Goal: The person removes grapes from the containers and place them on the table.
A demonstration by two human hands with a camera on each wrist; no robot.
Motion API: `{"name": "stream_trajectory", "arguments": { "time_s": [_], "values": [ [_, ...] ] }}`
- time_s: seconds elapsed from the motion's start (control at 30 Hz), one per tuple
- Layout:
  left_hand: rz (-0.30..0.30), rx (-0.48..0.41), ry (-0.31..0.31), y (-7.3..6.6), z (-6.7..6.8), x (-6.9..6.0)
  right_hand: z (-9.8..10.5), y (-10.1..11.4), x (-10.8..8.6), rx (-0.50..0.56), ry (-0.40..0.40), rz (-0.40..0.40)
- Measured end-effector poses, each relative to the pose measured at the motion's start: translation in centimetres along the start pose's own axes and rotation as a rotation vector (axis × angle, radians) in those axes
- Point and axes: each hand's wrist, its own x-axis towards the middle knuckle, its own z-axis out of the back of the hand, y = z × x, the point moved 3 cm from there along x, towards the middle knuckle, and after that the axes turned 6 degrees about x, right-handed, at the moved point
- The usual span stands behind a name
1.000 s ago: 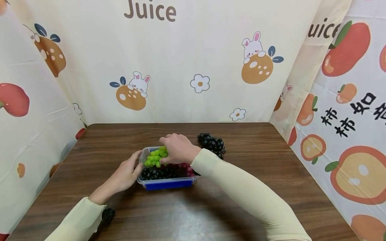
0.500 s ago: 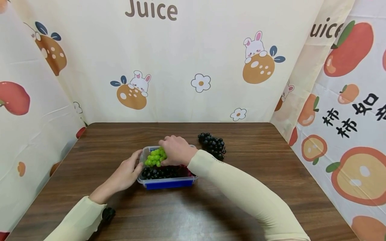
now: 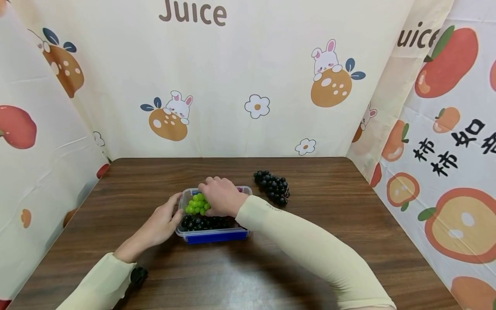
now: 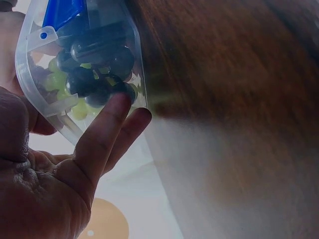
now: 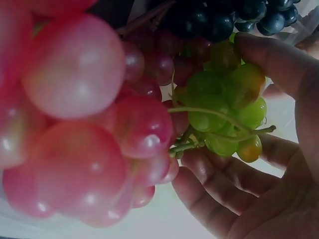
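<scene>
In the head view, my right hand (image 3: 221,197) reaches over a clear plastic box (image 3: 217,236) with blue clips. It holds a bunch of green grapes (image 3: 196,204) at the box's left part, thumb and fingers on either side of it in the right wrist view. Black grapes (image 3: 199,223) lie along the near side inside. Red grapes (image 5: 75,159) fill the left of the right wrist view; the hand and sleeve mostly cover them from above. My left hand (image 3: 160,221) rests against the box's left end, its fingers fairly straight on the wall in the left wrist view.
Behind and right of the box, another bunch of black grapes (image 3: 273,186) lies on the brown wooden table (image 3: 329,206). Printed cloth (image 3: 224,77) hangs along the table's back and both sides. A dark band is at the left wrist.
My right hand has shifted slightly left and toward me with the green grapes. More of the box's far right corner now shows. The left hand stays at the box's end.
</scene>
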Motion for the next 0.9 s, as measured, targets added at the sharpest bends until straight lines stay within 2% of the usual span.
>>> {"name": "stream_trajectory", "arguments": {
  "time_s": [0.4, 0.53, 0.67, 0.9],
  "values": [
    [-0.016, -0.001, -0.009, -0.06, 0.09, 0.05, -0.21, 0.45, 0.42, 0.035, 0.074, -0.041],
    [-0.015, -0.012, -0.010, -0.12, 0.08, 0.02, -0.20, 0.62, 0.36, 0.088, 0.082, -0.041],
    [-0.010, -0.011, -0.013, -0.14, 0.08, -0.02, -0.23, 0.69, 0.35, 0.128, 0.082, -0.027],
    [-0.024, -0.015, -0.028, -0.08, 0.02, -0.07, -0.47, 0.82, 0.35, 0.112, 0.027, 0.039]
  ]
}}
